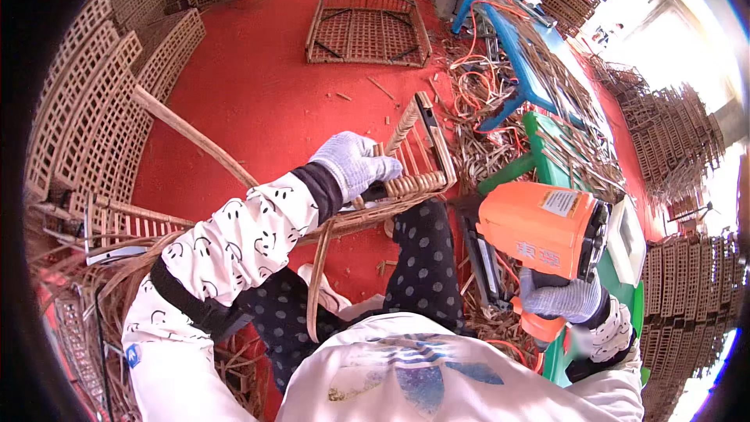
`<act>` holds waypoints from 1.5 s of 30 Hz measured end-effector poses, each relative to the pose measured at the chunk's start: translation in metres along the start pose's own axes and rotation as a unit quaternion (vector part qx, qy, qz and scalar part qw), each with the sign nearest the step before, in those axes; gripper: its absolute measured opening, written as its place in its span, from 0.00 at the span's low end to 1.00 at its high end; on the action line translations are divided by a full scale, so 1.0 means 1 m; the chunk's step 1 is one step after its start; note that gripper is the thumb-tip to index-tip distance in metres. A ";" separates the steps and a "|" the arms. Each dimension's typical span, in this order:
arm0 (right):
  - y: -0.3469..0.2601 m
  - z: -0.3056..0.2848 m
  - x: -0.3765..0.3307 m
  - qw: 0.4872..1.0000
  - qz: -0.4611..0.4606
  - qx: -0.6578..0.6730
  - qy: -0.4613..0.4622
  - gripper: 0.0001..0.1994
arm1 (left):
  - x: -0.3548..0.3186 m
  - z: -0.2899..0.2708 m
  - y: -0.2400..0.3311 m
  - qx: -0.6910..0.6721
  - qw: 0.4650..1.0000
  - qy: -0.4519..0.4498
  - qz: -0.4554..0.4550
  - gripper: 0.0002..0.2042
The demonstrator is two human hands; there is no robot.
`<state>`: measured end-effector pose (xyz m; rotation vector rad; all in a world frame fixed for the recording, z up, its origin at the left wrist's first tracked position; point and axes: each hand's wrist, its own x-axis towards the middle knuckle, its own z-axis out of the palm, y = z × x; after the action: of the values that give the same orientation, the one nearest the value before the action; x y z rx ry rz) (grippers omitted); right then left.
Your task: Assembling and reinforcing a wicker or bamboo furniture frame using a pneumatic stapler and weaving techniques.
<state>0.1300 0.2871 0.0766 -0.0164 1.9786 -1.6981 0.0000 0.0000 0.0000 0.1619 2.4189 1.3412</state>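
My left hand (353, 164), in a pale knit glove, is closed round a small woven rattan frame (418, 184) standing over my knees. A dark bar lines the frame's right side, and a loose cane strip (316, 285) hangs down from it between my legs. To the right, my right hand (564, 297), gloved the same way, is wrapped round the handle of an orange nail gun (531, 223). The gun's dark magazine (486, 262) points toward my right leg, apart from the frame. The fingers on the trigger side are partly hidden.
Ahead on the red floor (258, 55) lies an open rattan tray frame (371, 62). Woven panels (94, 101) lean in stacks at the left. Cane strips cover a blue bench (539, 62) and a green bench (578, 156). Orange hose (469, 86) loops among scraps; more stacks (680, 141) stand right.
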 end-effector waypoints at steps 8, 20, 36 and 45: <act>-0.023 0.041 0.016 0.991 0.077 -0.105 -0.009 0.22 | -0.011 0.020 -0.011 -0.002 0.999 -0.027 0.046 0.15; -0.039 0.065 0.013 0.981 0.120 -0.146 0.032 0.23 | -0.017 0.021 -0.009 0.038 0.998 -0.012 0.058 0.16; -0.054 0.075 0.022 0.934 0.034 -0.355 0.003 0.18 | -0.022 0.028 -0.016 0.034 0.994 0.025 0.097 0.19; -0.082 0.083 0.034 0.936 0.088 -0.339 -0.015 0.09 | -0.026 0.027 -0.014 0.060 0.984 0.068 0.154 0.18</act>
<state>0.1071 0.1824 0.1340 -0.1062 2.3620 -0.8350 0.0354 0.0067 -0.0180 0.5107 2.6759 1.3702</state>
